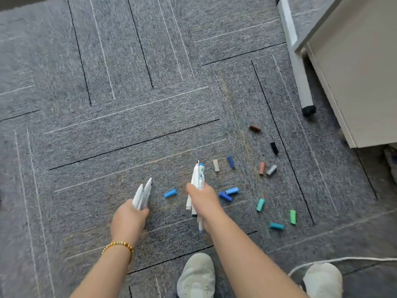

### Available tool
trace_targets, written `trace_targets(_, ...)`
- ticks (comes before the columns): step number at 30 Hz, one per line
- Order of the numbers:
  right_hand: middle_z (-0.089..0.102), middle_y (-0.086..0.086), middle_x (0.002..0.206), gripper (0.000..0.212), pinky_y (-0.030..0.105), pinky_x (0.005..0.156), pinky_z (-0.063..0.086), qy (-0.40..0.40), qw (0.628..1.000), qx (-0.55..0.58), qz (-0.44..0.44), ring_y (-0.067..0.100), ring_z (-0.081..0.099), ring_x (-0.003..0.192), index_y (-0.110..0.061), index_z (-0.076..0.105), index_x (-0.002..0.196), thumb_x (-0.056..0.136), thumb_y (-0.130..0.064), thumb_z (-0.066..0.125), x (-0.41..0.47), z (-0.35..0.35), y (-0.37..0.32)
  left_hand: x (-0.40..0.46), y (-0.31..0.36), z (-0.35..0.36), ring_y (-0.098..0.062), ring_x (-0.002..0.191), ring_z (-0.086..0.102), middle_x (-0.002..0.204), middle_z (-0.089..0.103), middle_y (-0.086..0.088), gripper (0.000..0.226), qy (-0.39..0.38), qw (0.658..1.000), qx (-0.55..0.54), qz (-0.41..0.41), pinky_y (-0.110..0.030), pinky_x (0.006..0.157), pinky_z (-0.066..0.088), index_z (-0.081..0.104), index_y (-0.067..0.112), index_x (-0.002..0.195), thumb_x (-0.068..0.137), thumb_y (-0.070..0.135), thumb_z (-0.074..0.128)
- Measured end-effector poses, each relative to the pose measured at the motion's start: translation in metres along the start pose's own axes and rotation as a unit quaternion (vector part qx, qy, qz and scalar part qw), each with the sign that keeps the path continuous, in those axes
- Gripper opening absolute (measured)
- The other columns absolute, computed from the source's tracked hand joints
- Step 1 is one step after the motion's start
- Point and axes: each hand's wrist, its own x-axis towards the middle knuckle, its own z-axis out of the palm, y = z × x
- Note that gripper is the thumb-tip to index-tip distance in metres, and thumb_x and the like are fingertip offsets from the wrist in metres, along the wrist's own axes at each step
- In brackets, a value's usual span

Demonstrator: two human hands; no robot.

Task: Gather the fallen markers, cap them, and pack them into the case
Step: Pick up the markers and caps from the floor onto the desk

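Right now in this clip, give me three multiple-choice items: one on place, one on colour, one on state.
1. Where do the loose caps lie?
A. on the carpet
B. on the desk
C. in a case

2. What colour is the cap nearest the desk leg?
A. yellow
B. brown
C. pink

3. What is the left hand doing?
A. resting open
B. pointing
C. gripping markers

Key: 1 A, the caps sit scattered on the carpet. 2 B, the brown cap lies closest to the desk leg. 3 C, the left hand has its grip round white markers.
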Motion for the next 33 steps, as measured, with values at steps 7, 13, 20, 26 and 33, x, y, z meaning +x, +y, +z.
trace_targets(7, 0.064, 0.0, 0.068, 0.02, 0.022, 0.055, 0.046, 0.012, 0.991, 0.125, -0.054, 0.004, 0.063, 0.053, -0.002, 0.057, 0.108, 0.093, -0.012, 0.049, -0.067, -0.046, -0.056, -0.057, 0.121, -0.064, -0.015, 0.052, 0.05, 0.072, 0.056, -0.004, 0.011, -0.038, 0.967, -0.236, 0.093, -0.022, 0.037, 0.038, 0.056, 0.01, 0.092, 0.088, 0.02, 0.059)
trace_targets(13, 0.054, -0.002, 0.061, 0.013, 0.022, 0.053, 0.041, 0.093, 0.97, 0.172, -0.144, 0.01, 0.05, 0.052, -0.014, 0.053, 0.078, 0.09, -0.014, 0.054, -0.188, -0.105, -0.122, -0.163, 0.209, -0.157, -0.027, 0.07, 0.063, 0.086, 0.067, -0.012, 0.014, -0.118, 0.912, -0.346, 0.188, -0.036, 0.059, 0.056, 0.059, 0.006, 0.098, 0.09, 0.015, 0.05)
trace_targets(20, 0.045, -0.003, 0.043, 0.023, 0.019, 0.04, 0.035, 0.182, 0.909, 0.265, -0.264, 0.009, 0.043, 0.036, -0.011, 0.051, 0.068, 0.091, -0.01, 0.053, -0.397, -0.149, -0.158, -0.334, 0.234, -0.287, -0.021, 0.059, 0.054, 0.075, 0.061, -0.013, 0.017, -0.21, 0.837, -0.394, 0.316, -0.03, 0.055, 0.043, 0.056, 0.009, 0.08, 0.094, 0.018, 0.052)
trace_targets(26, 0.052, 0.003, 0.058, 0.013, 0.031, 0.055, 0.044, 0.255, 0.84, 0.285, -0.386, 0.017, 0.05, 0.05, -0.009, 0.059, 0.082, 0.091, -0.016, 0.053, -0.549, -0.197, -0.152, -0.481, 0.233, -0.354, -0.031, 0.064, 0.062, 0.06, 0.062, -0.009, 0.021, -0.194, 0.789, -0.387, 0.436, -0.047, 0.067, 0.057, 0.058, 0.008, 0.067, 0.082, 0.021, 0.064)
trace_targets(33, 0.048, -0.001, 0.059, 0.015, 0.027, 0.054, 0.043, 0.279, 0.773, 0.278, -0.498, 0.011, 0.046, 0.05, -0.013, 0.055, 0.081, 0.095, -0.016, 0.049, -0.674, -0.27, -0.084, -0.632, 0.237, -0.338, -0.017, 0.057, 0.053, 0.064, 0.057, -0.006, 0.021, -0.221, 0.727, -0.343, 0.553, -0.026, 0.046, 0.048, 0.056, 0.008, 0.072, 0.092, 0.014, 0.053)
